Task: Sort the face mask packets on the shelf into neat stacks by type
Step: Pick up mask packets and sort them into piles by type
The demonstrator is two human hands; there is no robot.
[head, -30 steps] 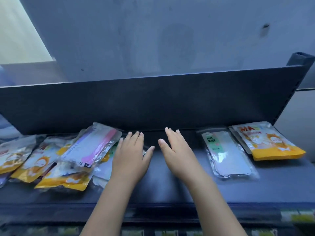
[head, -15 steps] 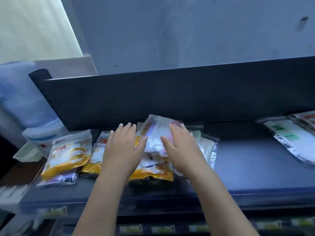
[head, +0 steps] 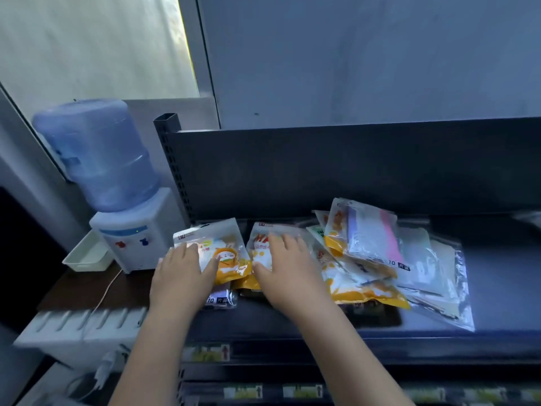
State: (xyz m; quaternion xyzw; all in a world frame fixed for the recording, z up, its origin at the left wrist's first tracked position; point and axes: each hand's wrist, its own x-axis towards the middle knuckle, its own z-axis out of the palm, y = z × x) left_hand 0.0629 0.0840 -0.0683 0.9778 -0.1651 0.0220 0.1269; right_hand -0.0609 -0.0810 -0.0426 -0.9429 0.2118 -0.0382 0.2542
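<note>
A dark metal shelf (head: 497, 288) stands against a grey wall, and just off its end there's a small white water dispenser (head: 131, 244) with a blue bottle (head: 96, 153) on top. The face mask packets are all on the shelf in a loose heap, nothing stacked yet.

Closest to the dispenser, an orange-and-white cartoon packet (head: 225, 253) lies flat. The left hand (head: 181, 276) is down on it, fingers straight and together, thumb out to the side, pressing rather than gripping. A purple packet (head: 222, 300) peeks out from under that one at the shelf's front edge.

One step further from the dispenser, the right hand (head: 289, 273) lies flat on a second orange packet (head: 260, 244). Its fingers are extended and spread, a little blurred at the tips, and it holds nothing.

Further away again the heap thickens. A clear packet with pink and purple strips (head: 371, 232) leans tilted on top of the others. Another orange packet (head: 366, 288) lies beneath it towards the front edge. Clear plastic packets (head: 433, 276) fan out beyond, the farthest from the dispenser.

A white tray (head: 85, 256) sits just beside the dispenser's base, on the side away from the shelf. Yellow price labels (head: 205, 353) run along the rails below the hands.
</note>
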